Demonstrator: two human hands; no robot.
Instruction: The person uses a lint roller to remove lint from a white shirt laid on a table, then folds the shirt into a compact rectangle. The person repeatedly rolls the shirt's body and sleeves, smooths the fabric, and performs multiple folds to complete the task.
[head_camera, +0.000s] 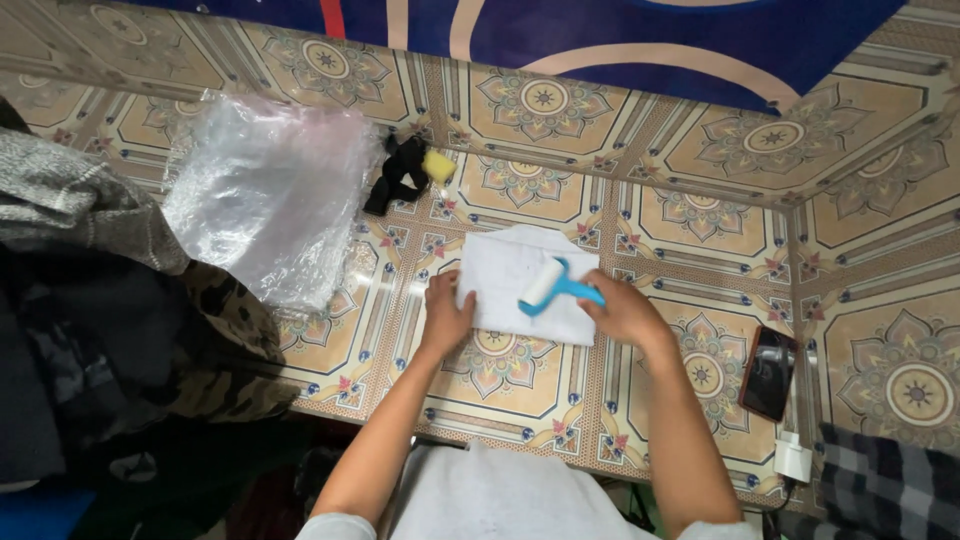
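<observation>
Blue plastic forms the handle of a small lint roller (553, 287), and the fingers of the right hand (622, 312) are clenched round that handle just right of the frame's centre; the roller's white drum lies tilted on a folded white cloth (505, 272), touching it near the cloth's right edge; the left hand (443, 318) rests flat at the cloth's lower left edge, its fingers released and spread lightly, pressing on the fabric without gripping anything; the cloth lies in the middle of the frame on a desk (700, 220) whose glossy top bears a repeating pattern of tan medallions with blue and red corners; above and left of the cloth, near the upper centre, sits a small black item with a yellow piece (405, 170) beside it, its kind too small to tell; just left of that, a crumpled clear plastic bag (265, 190) spreads over the upper left of the desk; dark and grey garments (90, 290) are heaped along the left edge of the frame; at the lower right a dark phone (768, 372) lies flat on the desk, well apart from the hands, with a small white plug (793, 458) below it at the desk's edge and a checked grey cloth (885, 485) in the lower right corner.
</observation>
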